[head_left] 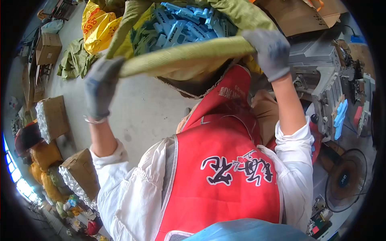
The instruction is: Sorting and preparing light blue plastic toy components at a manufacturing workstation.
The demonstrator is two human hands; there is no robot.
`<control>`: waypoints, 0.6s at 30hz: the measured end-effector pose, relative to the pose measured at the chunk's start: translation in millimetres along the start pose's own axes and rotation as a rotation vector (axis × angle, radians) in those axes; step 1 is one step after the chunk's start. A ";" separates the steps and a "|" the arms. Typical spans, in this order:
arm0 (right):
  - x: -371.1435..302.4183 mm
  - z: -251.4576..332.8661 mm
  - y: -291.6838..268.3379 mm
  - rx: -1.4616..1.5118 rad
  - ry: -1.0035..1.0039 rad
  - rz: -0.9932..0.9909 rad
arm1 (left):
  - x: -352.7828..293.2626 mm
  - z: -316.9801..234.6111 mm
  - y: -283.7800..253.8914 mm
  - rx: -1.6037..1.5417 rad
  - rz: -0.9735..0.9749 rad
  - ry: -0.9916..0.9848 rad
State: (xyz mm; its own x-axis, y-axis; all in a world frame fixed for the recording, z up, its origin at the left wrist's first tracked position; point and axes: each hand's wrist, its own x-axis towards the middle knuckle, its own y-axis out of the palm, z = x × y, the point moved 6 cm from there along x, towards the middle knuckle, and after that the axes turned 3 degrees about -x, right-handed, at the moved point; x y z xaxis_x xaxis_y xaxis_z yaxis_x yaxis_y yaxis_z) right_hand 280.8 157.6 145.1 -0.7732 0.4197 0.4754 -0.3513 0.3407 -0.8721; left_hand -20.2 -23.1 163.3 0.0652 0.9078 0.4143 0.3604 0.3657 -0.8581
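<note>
A large yellow-green woven sack stands in front of me, its mouth rolled outward into a thick rim. Inside it lies a heap of light blue plastic parts, each with a slotted shape. My left hand, in a grey work glove and somewhat blurred, is closed round the near rim at its left end. At the right end of the same rim, my right hand in a matching glove grips the cloth. Between both hands the rim is stretched taut, lifted toward me.
A yellow bag and crumpled green sacks lie on the left, with cardboard boxes beyond. At the right stand a grey metal machine and a round fan. A large carton is at the far right.
</note>
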 end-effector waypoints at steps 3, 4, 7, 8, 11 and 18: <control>-79.5 -18.0 51.8 -0.144 -0.011 0.222 | -46.1 -22.0 84.1 -0.071 0.313 -0.102; -102.9 -25.0 77.7 -0.105 0.076 0.491 | -47.1 -38.6 101.9 -0.130 0.441 -0.100; -153.9 -21.0 80.4 -0.061 0.126 0.597 | -52.9 -60.9 121.7 -0.288 0.603 -0.142; -157.7 -17.3 61.2 -0.007 0.167 0.522 | -45.0 -66.5 115.2 -0.283 0.497 -0.100; -179.6 -6.6 13.7 0.088 0.344 0.225 | -13.9 -68.9 116.6 -0.269 0.350 -0.049; -292.5 56.5 1.2 0.313 0.630 0.198 | 12.8 -96.2 192.0 -0.052 0.527 0.168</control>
State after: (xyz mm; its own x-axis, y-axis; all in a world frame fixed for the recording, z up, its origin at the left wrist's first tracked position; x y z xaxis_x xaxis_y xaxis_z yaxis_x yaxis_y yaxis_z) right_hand 476.8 -12.4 -1.5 -0.4206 0.8851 0.1993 -0.4438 -0.0091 -0.8961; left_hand 139.3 38.9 33.0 0.3951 0.9184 -0.0205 0.2838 -0.1433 -0.9481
